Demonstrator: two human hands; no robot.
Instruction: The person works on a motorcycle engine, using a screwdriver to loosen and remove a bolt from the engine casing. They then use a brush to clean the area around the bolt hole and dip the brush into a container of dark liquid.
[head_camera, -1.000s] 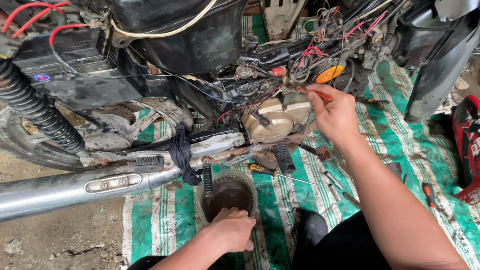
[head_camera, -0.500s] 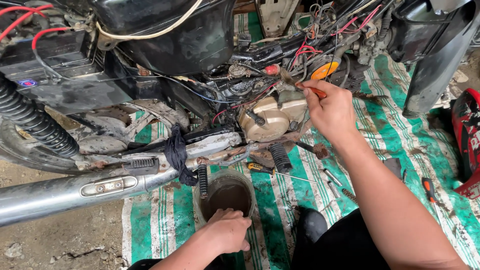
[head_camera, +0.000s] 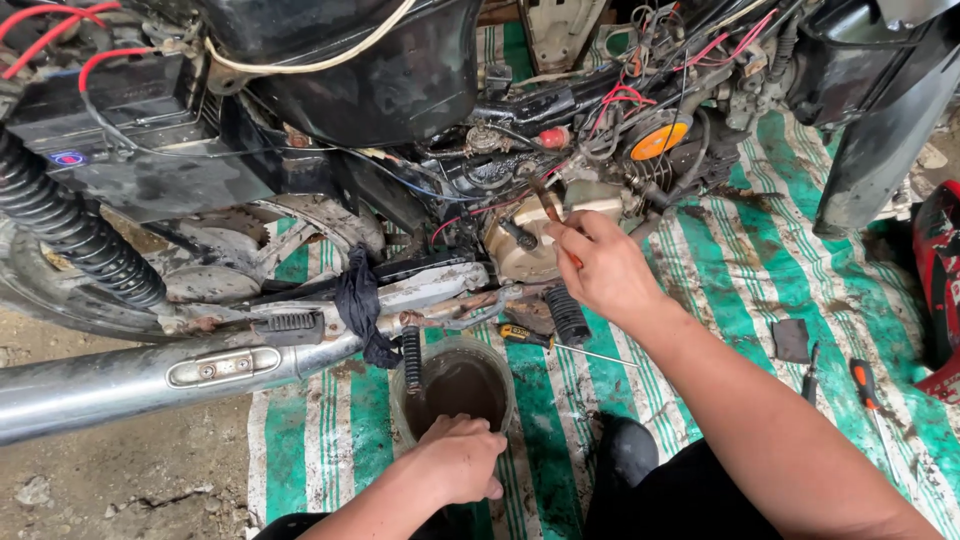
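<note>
The right hand (head_camera: 600, 268) has come down from up among the wires to the engine cover (head_camera: 525, 250), bringing the orange-handled tool (head_camera: 560, 232) with it; it now pinches the tool between thumb and fingers, tip against the dirty cover. The left hand (head_camera: 458, 458) has hardly shifted: it stays curled over the near rim of the tub (head_camera: 455, 385), which sits on the striped tarp (head_camera: 720, 290) under the engine, dark inside. The work seems to have gone from the wiring to the cover just above the tub. A yellow screwdriver (head_camera: 545, 340) lies on the tarp between tub and right wrist, untouched. The exhaust (head_camera: 150, 380) runs off to the left.
</note>
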